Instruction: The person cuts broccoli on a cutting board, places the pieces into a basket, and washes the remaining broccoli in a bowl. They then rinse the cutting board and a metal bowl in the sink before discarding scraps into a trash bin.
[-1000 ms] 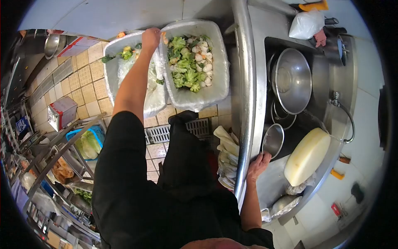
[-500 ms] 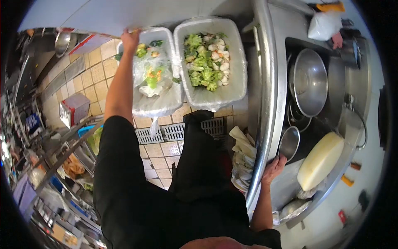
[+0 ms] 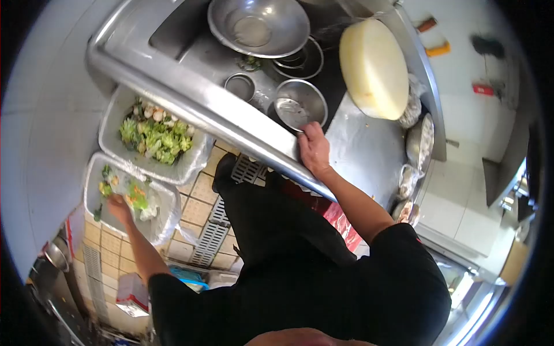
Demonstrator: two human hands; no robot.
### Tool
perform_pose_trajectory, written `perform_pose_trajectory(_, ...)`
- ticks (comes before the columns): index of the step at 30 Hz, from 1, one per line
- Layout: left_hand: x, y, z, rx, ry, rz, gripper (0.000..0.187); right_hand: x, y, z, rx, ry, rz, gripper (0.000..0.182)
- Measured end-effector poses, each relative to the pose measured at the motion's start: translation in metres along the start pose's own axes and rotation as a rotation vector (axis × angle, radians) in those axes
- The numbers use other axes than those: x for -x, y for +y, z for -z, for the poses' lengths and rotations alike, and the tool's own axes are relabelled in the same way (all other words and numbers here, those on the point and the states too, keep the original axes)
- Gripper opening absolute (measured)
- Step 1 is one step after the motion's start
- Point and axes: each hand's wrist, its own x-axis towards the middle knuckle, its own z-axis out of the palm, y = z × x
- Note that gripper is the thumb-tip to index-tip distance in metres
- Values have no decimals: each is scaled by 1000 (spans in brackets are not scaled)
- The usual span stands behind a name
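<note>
My right hand [image 3: 314,149] grips the near rim of a small metal bowl [image 3: 300,106] at the sink's edge. The bowl is tilted, with a little wet residue inside. My left hand [image 3: 120,207] reaches down over the nearer lined bin [image 3: 173,222], by its left side; its fingers are turned away and hard to make out. Scraps of leaf and clear plastic [image 3: 137,196] lie in that bin. Beside it, a second lined bin [image 3: 109,138] holds broccoli pieces [image 3: 158,141] and pale, whitish chunks [image 3: 154,112].
A large metal bowl [image 3: 259,26], a small round metal container [image 3: 239,86] and a thick, round cream-coloured block [image 3: 375,69] are in the sink area. A rounded steel edge [image 3: 202,124] runs between bins and sink. A box [image 3: 133,294] stands on the tiled floor.
The view has swung right, towards the sink. My left hand has moved from the bin's far rim to over its inside. The small bowl, still under my right hand, now shows its inside.
</note>
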Motion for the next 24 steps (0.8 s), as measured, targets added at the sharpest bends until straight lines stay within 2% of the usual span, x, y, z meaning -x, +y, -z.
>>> perform_pose_trajectory(1, 40, 3, -9, -280, 73, -262, 56, 0, 0, 2, 3, 6, 29, 10)
perform_pose_trajectory(2, 74, 37, 8, -280, -94, -93, 67, 0, -1, 2, -25, 20, 23, 11)
perform_pose_trajectory(3, 98, 64, 26, -81, -190, 1, 69, 0, -1, 2, -56, 32, 19, 12)
perform_pose_trajectory(4, 121, 88, 41, -3, -209, 52, 64, -3, 2, 2, -66, 57, 53, 12)
perform_pose_trajectory(5, 140, 95, 42, 132, -147, 3, 52, -7, 6, 0, -159, 45, -38, 13)
perform_pose_trajectory(6, 162, 125, 62, 58, -162, -11, 40, -17, 9, -1, -199, 77, -7, 13)
perform_pose_trajectory(7, 175, 144, 70, 293, -274, 84, 31, -31, 18, -9, -216, 170, 95, 14)
perform_pose_trajectory(8, 186, 158, 79, 516, -411, 180, 23, -46, 10, -11, -274, 255, 81, 16)
perform_pose_trajectory(9, 193, 168, 88, 420, -494, 188, 33, -60, -6, -1, -304, 303, 111, 17)
perform_pose_trajectory(10, 202, 182, 94, 396, -483, 122, 20, -75, -20, 17, -375, 188, 80, 16)
perform_pose_trajectory(11, 208, 179, 89, 462, -482, 121, 22, -94, -26, 12, -377, 193, 62, 16)
perform_pose_trajectory(12, 209, 201, 104, 431, -514, 42, 23, -118, -24, -8, -455, 287, 127, 16)
perform_pose_trajectory(15, 198, 250, 145, 326, -553, -118, 25, -171, -28, -25, -514, 317, 157, 14)
perform_pose_trajectory(16, 193, 261, 150, 291, -561, -160, 25, -196, -26, -44, -441, 264, 157, 14)
perform_pose_trajectory(17, 188, 272, 154, 333, -520, -115, 27, -211, -11, -59, -369, 208, 151, 16)
perform_pose_trajectory(19, 170, 306, 167, 296, -468, -79, 28, -183, -14, -7, -531, 207, 30, 20)
perform_pose_trajectory(20, 161, 324, 172, 276, -421, -145, 29, -168, -15, 17, -620, 199, -13, 23)
perform_pose_trajectory(21, 148, 337, 173, 277, -392, -189, 28, -156, -3, 31, -687, 202, 53, 25)
perform_pose_trajectory(23, 140, 419, 196, 214, -326, -281, 28, -134, 42, 39, -832, 198, 239, 30)
perform_pose_trajectory(24, 129, 454, 198, 192, -343, -306, 30, -147, 32, 48, -853, 204, 280, 30)
